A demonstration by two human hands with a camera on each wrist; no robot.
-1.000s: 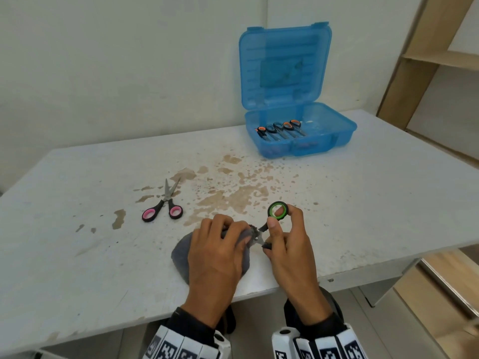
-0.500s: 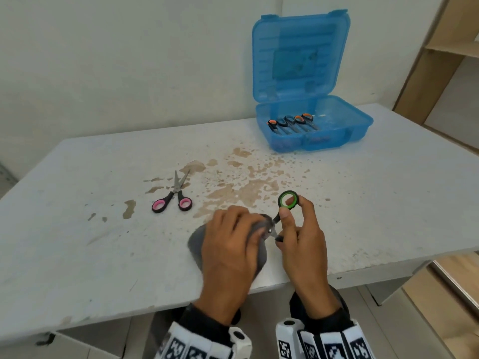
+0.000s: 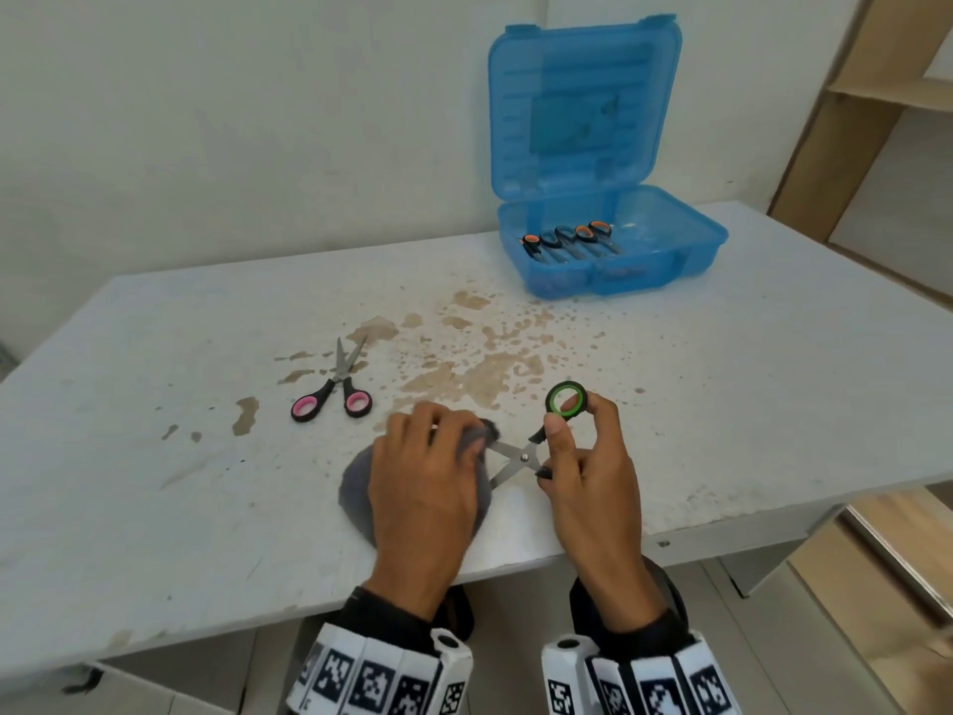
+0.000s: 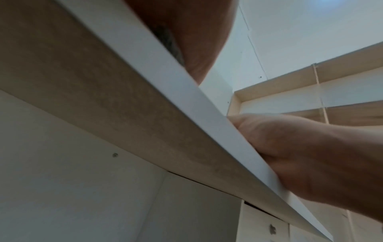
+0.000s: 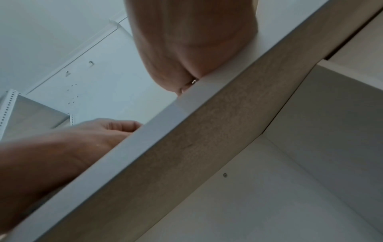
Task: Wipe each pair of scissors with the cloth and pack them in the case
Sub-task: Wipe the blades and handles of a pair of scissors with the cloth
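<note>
My right hand holds the green-handled scissors by their handles, blades spread open and pointing left. My left hand grips the grey cloth and pinches it round the upper blade near its tip. A pink-handled pair of scissors lies on the white table to the left. Several scissors with orange and blue handles lie in the open blue case at the back right. Both wrist views look up from below the table edge; each shows only palms, so the fingers are hidden there.
Brown stains spread over the middle of the table. The case lid stands upright against the wall. A wooden shelf unit stands at the right. The hands work close to the table's front edge.
My left hand has slid the cloth left along the blade toward its tip, baring the pivot and both open blades. The right hand keeps its hold on the handles.
</note>
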